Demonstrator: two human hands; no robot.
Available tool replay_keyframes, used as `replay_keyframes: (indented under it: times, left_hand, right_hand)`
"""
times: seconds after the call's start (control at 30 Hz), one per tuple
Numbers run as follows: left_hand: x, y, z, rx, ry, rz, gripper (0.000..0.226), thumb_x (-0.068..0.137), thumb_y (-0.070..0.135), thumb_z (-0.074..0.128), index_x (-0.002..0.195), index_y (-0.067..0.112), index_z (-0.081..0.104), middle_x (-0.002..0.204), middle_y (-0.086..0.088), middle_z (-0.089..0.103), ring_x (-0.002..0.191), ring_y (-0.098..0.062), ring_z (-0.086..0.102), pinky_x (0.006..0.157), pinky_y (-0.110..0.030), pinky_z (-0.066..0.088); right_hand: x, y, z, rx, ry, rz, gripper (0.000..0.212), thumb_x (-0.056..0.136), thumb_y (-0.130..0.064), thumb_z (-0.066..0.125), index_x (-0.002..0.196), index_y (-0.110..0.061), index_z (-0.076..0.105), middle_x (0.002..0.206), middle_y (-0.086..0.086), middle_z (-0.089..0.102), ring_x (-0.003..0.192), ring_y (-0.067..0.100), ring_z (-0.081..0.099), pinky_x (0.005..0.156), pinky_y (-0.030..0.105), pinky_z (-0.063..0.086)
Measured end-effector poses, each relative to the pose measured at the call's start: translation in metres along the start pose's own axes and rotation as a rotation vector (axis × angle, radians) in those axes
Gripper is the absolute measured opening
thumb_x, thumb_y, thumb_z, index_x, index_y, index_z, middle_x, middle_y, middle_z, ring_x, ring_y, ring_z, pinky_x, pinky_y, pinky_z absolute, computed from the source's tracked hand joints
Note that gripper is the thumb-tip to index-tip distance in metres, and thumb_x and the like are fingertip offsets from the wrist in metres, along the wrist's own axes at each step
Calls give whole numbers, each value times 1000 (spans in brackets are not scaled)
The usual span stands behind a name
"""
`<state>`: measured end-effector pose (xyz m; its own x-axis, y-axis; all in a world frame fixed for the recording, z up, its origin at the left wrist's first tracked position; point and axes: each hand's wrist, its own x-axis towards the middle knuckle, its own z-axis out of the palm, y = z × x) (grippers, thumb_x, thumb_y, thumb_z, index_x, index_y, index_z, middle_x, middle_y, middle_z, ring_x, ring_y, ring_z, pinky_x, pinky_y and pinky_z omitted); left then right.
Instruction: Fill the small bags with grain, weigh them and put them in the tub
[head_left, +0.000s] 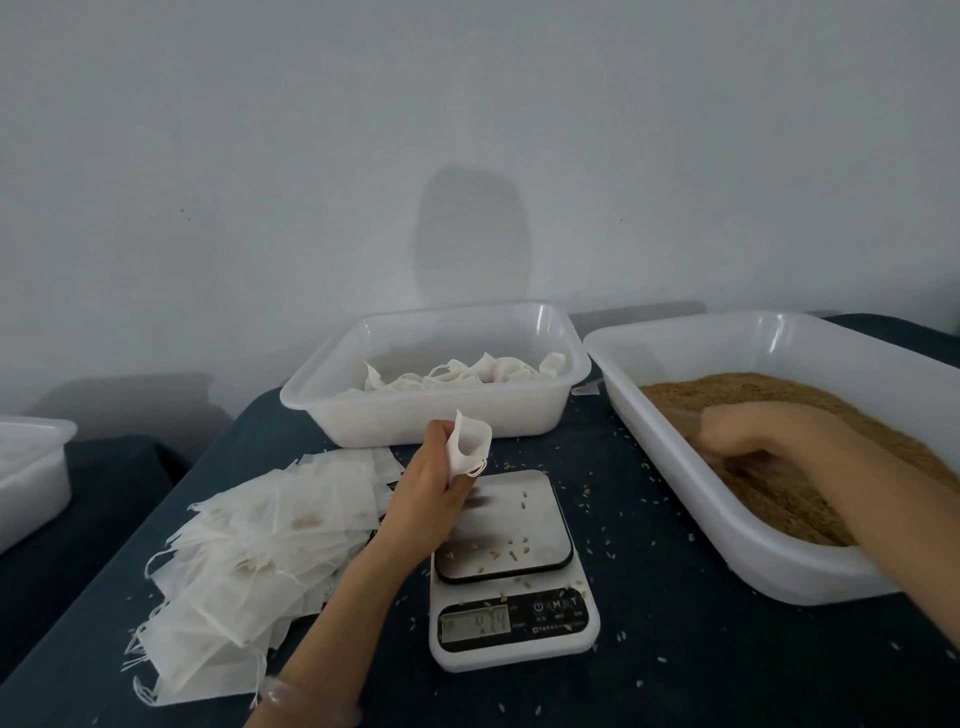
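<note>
Pinching 1 bag (470, 444) near 1 scale (511, 566), left grip (436, 493), right grip (753, 436) unclear in grain (779, 395)

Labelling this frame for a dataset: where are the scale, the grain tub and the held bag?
scale (511, 551): head view, on its weighing plate.
grain tub (789, 566): head view, on its near white wall.
held bag (467, 441): head view, on its white side below the open mouth.

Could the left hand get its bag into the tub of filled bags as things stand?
Probably yes. The left hand holds the small bag just before the tub of filled bags; its top is open and nothing stands between them.
</note>
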<state>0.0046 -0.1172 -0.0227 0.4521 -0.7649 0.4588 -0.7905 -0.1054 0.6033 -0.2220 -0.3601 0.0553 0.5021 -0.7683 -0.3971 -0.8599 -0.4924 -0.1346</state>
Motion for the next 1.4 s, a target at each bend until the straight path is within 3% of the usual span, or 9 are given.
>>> replay_keyframes:
  times: [0.1, 0.2, 0.27, 0.33, 0.43, 0.7, 1.03, 1.23, 1.4]
  left_hand:
    - [0, 0, 0, -28, -3, -10, 30, 97, 27, 54, 103, 43, 29, 97, 19, 51, 90, 0, 52, 66, -20, 43]
    - [0, -1, -1, -33, 0, -22, 29, 97, 30, 55, 105, 43, 30, 98, 19, 51, 89, -3, 54, 65, -19, 42]
    - [0, -1, 0, -28, 0, -25, 29, 97, 30, 55, 108, 41, 31, 98, 21, 51, 89, -1, 54, 65, -16, 41]
    - [1, -2, 1, -21, -2, -25, 29, 96, 28, 55, 111, 37, 32, 99, 21, 50, 90, 1, 54, 65, -14, 40]
    - [2, -2, 1, -29, -6, -35, 28, 96, 26, 56, 112, 33, 34, 101, 18, 52, 91, -4, 55, 66, -17, 42]
    - [1, 8, -1, -22, 32, -7, 16, 96, 32, 56, 103, 37, 41, 87, 11, 60, 78, -8, 58, 62, -27, 47]
    - [-2, 18, -4, 19, -50, 26, 19, 93, 39, 59, 105, 43, 45, 94, 27, 59, 95, 10, 55, 70, -10, 43]
    - [-1, 24, -9, 20, -76, 4, 12, 89, 43, 61, 96, 45, 52, 90, 21, 63, 89, 7, 57, 65, -13, 42]
    - [-2, 28, -12, 2, -96, -27, 18, 89, 43, 63, 103, 36, 55, 91, 20, 63, 88, 5, 57, 67, -15, 47]
  right_hand:
    - [3, 10, -6, 149, 26, 47, 15, 96, -12, 44, 87, -9, 57, 106, 11, 60, 77, 18, 56, 65, 28, 45]
    - [5, 22, -12, 337, 77, 79, 23, 95, -12, 44, 104, -2, 63, 119, 17, 58, 100, 28, 59, 84, 37, 51]
    - [5, 28, -12, 514, 87, 78, 32, 99, -30, 47, 111, -3, 60, 121, 15, 57, 106, 33, 58, 89, 42, 52]
    - [5, 32, -12, 681, 95, 92, 49, 98, -48, 45, 110, -3, 59, 107, 11, 60, 94, 31, 61, 78, 40, 56]
    - [4, 35, -9, 890, 105, 141, 42, 98, -42, 48, 108, -4, 62, 81, 12, 63, 66, 22, 58, 51, 27, 51]
    - [14, 30, -19, 735, 351, 146, 19, 98, -18, 44, 105, -3, 53, 64, 10, 65, 40, 14, 50, 34, 17, 36]
    - [-27, -14, -15, 783, 242, -476, 22, 102, -37, 43, 113, -27, 59, 78, 1, 76, 36, 10, 40, 36, 22, 35]
    - [-49, -40, -19, 469, 220, -658, 21, 97, -42, 48, 101, -32, 66, 52, -10, 65, 35, 9, 50, 42, 22, 45]
    - [-55, -54, -17, 116, 268, -683, 28, 95, -55, 44, 99, -39, 67, 68, -5, 70, 41, 7, 62, 46, 19, 47]
